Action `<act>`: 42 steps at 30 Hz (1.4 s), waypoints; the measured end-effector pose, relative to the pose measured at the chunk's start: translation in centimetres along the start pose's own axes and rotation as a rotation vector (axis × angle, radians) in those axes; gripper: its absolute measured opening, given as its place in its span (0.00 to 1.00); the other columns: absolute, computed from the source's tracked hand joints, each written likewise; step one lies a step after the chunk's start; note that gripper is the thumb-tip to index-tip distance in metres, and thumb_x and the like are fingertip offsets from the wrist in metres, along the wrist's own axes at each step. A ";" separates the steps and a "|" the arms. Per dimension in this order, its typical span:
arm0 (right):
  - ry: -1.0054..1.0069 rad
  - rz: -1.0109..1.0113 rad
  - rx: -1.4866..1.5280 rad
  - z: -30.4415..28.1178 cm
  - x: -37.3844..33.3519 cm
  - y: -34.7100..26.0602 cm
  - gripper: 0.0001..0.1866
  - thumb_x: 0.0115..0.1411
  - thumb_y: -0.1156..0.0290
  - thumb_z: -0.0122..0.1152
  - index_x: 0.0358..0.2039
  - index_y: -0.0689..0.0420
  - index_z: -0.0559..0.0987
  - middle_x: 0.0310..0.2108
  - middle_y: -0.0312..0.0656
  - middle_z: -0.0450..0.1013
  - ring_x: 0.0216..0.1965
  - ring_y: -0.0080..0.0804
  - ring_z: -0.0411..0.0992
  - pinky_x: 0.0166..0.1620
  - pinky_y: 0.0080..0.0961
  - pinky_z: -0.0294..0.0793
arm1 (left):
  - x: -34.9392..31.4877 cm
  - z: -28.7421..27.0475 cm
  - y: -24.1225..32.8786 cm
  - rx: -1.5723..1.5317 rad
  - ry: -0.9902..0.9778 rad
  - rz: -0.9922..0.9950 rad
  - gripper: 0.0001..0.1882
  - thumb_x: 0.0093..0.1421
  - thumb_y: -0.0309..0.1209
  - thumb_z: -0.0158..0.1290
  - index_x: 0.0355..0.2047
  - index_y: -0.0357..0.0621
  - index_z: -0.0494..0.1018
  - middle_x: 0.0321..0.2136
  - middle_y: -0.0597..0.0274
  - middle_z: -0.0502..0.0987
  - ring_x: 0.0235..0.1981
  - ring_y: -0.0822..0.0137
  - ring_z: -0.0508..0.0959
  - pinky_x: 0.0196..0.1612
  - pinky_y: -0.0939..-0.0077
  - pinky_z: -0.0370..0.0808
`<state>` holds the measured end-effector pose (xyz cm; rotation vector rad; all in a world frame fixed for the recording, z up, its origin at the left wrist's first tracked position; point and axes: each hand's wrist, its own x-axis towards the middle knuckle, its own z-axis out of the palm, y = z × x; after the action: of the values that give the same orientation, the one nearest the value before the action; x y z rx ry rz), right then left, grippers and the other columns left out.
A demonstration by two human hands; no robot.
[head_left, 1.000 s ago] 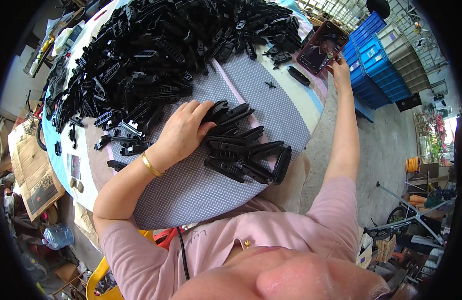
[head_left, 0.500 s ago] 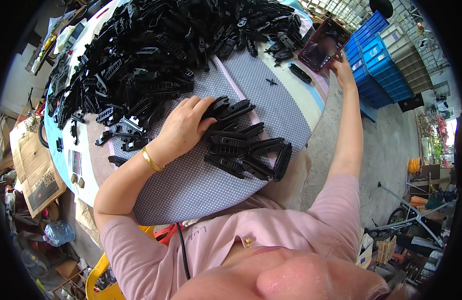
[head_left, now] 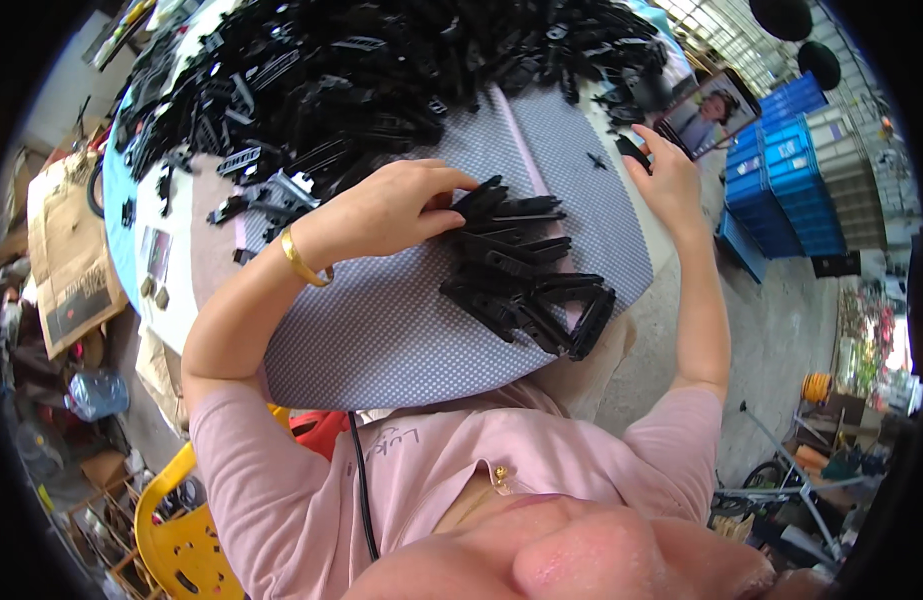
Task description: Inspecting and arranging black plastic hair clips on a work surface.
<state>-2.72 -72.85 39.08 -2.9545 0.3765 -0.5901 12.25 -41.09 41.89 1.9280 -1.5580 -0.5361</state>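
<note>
My left hand, with a gold bangle at the wrist, reaches to a small group of black plastic parts on the grey dotted cloth. Its thumb and forefinger close on the end of the topmost part. My right hand is at the table's right side, thumb and fingertips around a single dark plastic part. Just beyond those fingers a phone in a red-edged case leans with its screen lit. The parts look long, narrow and ribbed; their exact kind is unclear.
A large heap of similar black parts covers the far side of the round table. One tiny black piece lies apart on the cloth. Blue crates stand at right; a yellow chair is at lower left.
My right hand has left the phone and come down onto the single part beside it. My left hand has drawn back slightly to the end of the group. The view has shifted.
</note>
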 end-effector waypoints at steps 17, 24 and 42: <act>-0.473 -0.358 0.833 5.0 8.6 -11.0 0.17 0.46 0.72 0.61 0.39 0.61 0.77 0.35 0.39 0.75 0.38 0.24 0.72 0.44 0.21 0.70 | 2.4 1.3 -2.3 0.957 0.405 -0.129 0.14 0.46 0.25 0.51 0.36 0.45 0.70 0.33 0.62 0.69 0.37 0.63 0.69 0.39 0.68 0.63; -0.280 -0.533 0.697 5.4 7.6 -11.1 0.18 0.46 0.71 0.62 0.40 0.61 0.77 0.36 0.43 0.74 0.39 0.36 0.72 0.44 0.26 0.71 | 1.9 0.2 -1.7 0.866 0.416 -0.132 0.11 0.50 0.28 0.54 0.36 0.47 0.71 0.34 0.62 0.70 0.41 0.63 0.69 0.43 0.67 0.63; -0.135 -0.341 1.261 3.6 6.3 -13.5 0.18 0.53 0.68 0.63 0.46 0.57 0.76 0.37 0.35 0.74 0.37 0.20 0.71 0.39 0.14 0.72 | -0.2 -1.6 -1.9 -1.236 0.350 -0.402 0.23 0.66 0.44 0.38 0.46 0.34 0.67 0.26 0.55 0.74 0.18 0.73 0.72 0.19 0.84 0.70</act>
<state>7.25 -61.31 40.04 -1.7951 -0.4026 -0.4043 14.60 -40.30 41.81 1.1975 -0.3547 -0.9582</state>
